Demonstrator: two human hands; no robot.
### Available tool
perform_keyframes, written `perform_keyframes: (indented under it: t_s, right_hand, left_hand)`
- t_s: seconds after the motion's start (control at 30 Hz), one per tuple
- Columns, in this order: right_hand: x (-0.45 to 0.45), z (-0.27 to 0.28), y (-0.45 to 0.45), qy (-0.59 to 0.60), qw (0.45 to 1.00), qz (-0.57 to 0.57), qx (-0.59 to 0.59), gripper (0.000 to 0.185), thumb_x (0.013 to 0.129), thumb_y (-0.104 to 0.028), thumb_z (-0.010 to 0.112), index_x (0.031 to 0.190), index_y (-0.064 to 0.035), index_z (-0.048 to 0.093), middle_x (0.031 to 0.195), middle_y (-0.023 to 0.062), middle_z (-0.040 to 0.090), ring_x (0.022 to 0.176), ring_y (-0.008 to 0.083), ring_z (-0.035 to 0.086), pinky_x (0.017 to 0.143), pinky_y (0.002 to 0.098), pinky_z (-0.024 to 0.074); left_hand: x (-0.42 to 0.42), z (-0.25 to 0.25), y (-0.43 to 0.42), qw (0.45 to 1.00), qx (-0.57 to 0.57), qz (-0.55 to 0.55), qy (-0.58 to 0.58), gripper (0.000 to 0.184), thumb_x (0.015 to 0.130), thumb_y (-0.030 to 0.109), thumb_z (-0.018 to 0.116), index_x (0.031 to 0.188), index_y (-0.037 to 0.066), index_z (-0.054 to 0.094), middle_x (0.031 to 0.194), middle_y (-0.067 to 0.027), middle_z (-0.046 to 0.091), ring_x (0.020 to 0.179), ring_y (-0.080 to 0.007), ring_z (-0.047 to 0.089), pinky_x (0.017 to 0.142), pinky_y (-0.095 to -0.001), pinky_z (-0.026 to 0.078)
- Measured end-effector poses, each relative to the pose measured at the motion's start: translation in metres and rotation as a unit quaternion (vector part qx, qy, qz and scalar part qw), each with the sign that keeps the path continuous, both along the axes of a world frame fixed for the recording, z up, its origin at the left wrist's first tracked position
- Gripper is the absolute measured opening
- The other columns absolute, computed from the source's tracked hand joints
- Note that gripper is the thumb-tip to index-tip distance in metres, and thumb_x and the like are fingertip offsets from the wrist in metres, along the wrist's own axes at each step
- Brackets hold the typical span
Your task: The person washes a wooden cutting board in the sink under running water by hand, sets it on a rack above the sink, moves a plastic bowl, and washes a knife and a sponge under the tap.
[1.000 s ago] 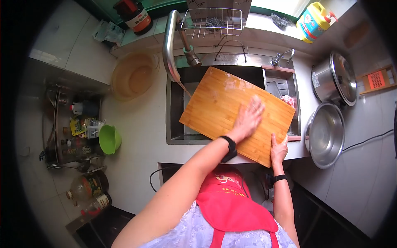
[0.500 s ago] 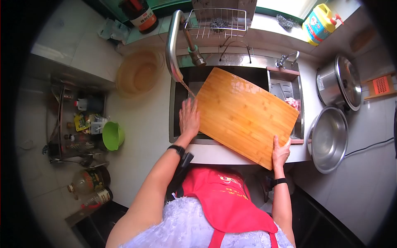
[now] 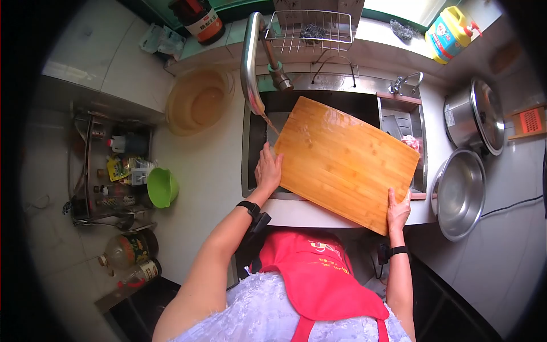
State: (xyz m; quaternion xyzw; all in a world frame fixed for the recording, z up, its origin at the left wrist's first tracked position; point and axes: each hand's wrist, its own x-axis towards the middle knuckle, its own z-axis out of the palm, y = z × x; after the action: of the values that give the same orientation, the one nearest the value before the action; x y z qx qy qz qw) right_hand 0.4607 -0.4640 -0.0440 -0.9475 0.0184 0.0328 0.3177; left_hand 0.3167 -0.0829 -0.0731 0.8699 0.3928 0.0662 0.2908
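A wooden cutting board (image 3: 347,165), wet and shiny near its top edge, lies slanted over the dark sink (image 3: 259,117). My right hand (image 3: 399,211) grips its near right corner, thumb on the upper face. At the left edge, my left hand (image 3: 268,169) has its fingers bent against the board; its thumb side is partly hidden. Water runs from the curved metal faucet (image 3: 250,68) onto the board's left edge, just beyond my left fingers.
A smaller basin (image 3: 419,117) right of the sink holds something pinkish. Farther right are a steel bowl (image 3: 458,194) and a lidded pot (image 3: 476,117). A tan tub (image 3: 199,102) and a green bowl (image 3: 162,188) stand left. Behind the sink is a wire rack (image 3: 310,31).
The whole view has shifted slightly, so things sit farther right. My left fingers, stretched out before, are now more bent and a little nearer me. The right hand keeps its hold.
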Motion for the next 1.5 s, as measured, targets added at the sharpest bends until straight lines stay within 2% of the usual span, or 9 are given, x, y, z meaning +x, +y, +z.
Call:
perform_keyframes:
  t_s: [0.07, 0.3, 0.37, 0.5, 0.8, 0.9, 1.07, 1.23, 1.5]
  right_hand:
    - [0.005, 0.001, -0.005, 0.000, 1.000, 0.021, 0.022, 0.075, 0.087, -0.045, 0.070, 0.134, 0.0080, 0.045, 0.104, 0.0310, 0.066, 0.100, 0.0438, 0.065, 0.082, 0.0446, 0.0517]
    - [0.007, 0.013, -0.006, 0.020, 0.999, 0.036, 0.033, 0.065, 0.087, -0.039, 0.071, 0.131, 0.0028, 0.047, 0.107, 0.0261, 0.068, 0.103, 0.0399, 0.065, 0.084, 0.0422, 0.0515]
    - [0.007, 0.011, -0.008, 0.021, 0.999, 0.034, 0.031, 0.064, 0.088, -0.038, 0.071, 0.131, 0.0023, 0.048, 0.108, 0.0258, 0.067, 0.104, 0.0395, 0.065, 0.085, 0.0419, 0.0514]
    - [0.006, 0.008, -0.010, 0.014, 0.999, 0.040, 0.030, 0.063, 0.088, -0.038, 0.071, 0.132, 0.0008, 0.048, 0.108, 0.0254, 0.068, 0.104, 0.0396, 0.065, 0.085, 0.0416, 0.0514]
    - [0.001, 0.007, -0.004, -0.010, 0.999, 0.022, 0.021, 0.057, 0.089, -0.038, 0.070, 0.126, 0.0006, 0.051, 0.106, 0.0235, 0.068, 0.101, 0.0376, 0.066, 0.085, 0.0413, 0.0507]
    - [-0.002, 0.009, 0.002, -0.021, 1.000, 0.004, 0.013, 0.055, 0.089, -0.040, 0.069, 0.123, 0.0009, 0.053, 0.104, 0.0225, 0.068, 0.099, 0.0372, 0.066, 0.085, 0.0411, 0.0501]
    - [-0.004, 0.007, 0.008, -0.032, 0.999, -0.023, 0.002, 0.054, 0.090, -0.044, 0.067, 0.118, 0.0003, 0.055, 0.102, 0.0220, 0.069, 0.097, 0.0373, 0.066, 0.083, 0.0417, 0.0502]
    - [-0.007, 0.007, 0.013, -0.034, 0.998, -0.042, 0.026, 0.054, 0.090, -0.046, 0.066, 0.119, -0.0014, 0.055, 0.102, 0.0223, 0.068, 0.098, 0.0379, 0.066, 0.083, 0.0424, 0.0499]
    - [-0.036, 0.023, 0.032, -0.018, 0.996, -0.074, -0.044, 0.061, 0.093, -0.052, 0.058, 0.131, -0.0053, 0.044, 0.113, 0.0260, 0.064, 0.106, 0.0451, 0.060, 0.088, 0.0478, 0.0467]
  left_hand:
    - [0.005, 0.019, -0.005, 0.993, -0.073, 0.048, 0.078, 0.054, 0.100, 0.037, 0.046, 0.140, 0.002, 0.035, 0.132, -0.0240, 0.049, 0.120, -0.0435, 0.050, 0.097, -0.0491, 0.043]
    - [0.084, -0.023, 0.054, 0.966, -0.235, -0.083, -0.063, 0.055, 0.102, 0.038, 0.043, 0.139, -0.002, 0.037, 0.138, -0.0256, 0.047, 0.126, -0.0373, 0.049, 0.103, -0.0431, 0.040]
    - [0.108, -0.028, 0.072, 0.908, -0.402, -0.068, -0.094, 0.058, 0.103, 0.036, 0.045, 0.146, 0.000, 0.032, 0.140, -0.0162, 0.049, 0.130, -0.0231, 0.045, 0.107, -0.0346, 0.036]
    - [0.128, -0.016, 0.094, 0.779, -0.607, -0.086, -0.135, 0.061, 0.103, 0.034, 0.046, 0.154, 0.011, 0.022, 0.154, -0.0062, 0.034, 0.141, -0.0187, 0.032, 0.114, -0.0309, 0.027]
    - [0.147, -0.034, 0.103, 0.829, -0.503, -0.200, -0.142, 0.061, 0.105, 0.029, 0.042, 0.156, 0.012, 0.013, 0.158, -0.0045, 0.026, 0.143, -0.0165, 0.024, 0.116, -0.0303, 0.022]
    - [0.101, -0.028, 0.087, 0.788, -0.562, -0.174, -0.180, 0.062, 0.104, 0.025, 0.043, 0.156, 0.008, 0.013, 0.157, -0.0080, 0.027, 0.144, -0.0182, 0.023, 0.116, -0.0298, 0.020]
    - [0.022, -0.029, 0.068, 0.867, -0.435, -0.204, -0.134, 0.057, 0.105, 0.019, 0.037, 0.154, 0.001, 0.015, 0.158, -0.0122, 0.024, 0.146, -0.0206, 0.021, 0.117, -0.0312, 0.018]
    - [-0.033, -0.013, 0.051, 0.861, -0.473, -0.126, -0.137, 0.056, 0.105, 0.019, 0.038, 0.153, 0.002, 0.018, 0.159, -0.0121, 0.023, 0.146, -0.0221, 0.023, 0.117, -0.0306, 0.021]
    - [0.003, -0.047, 0.032, 0.926, -0.277, 0.173, -0.187, 0.033, 0.102, 0.026, 0.045, 0.118, 0.001, 0.059, 0.114, -0.0202, 0.064, 0.109, -0.0322, 0.060, 0.091, -0.0396, 0.045]
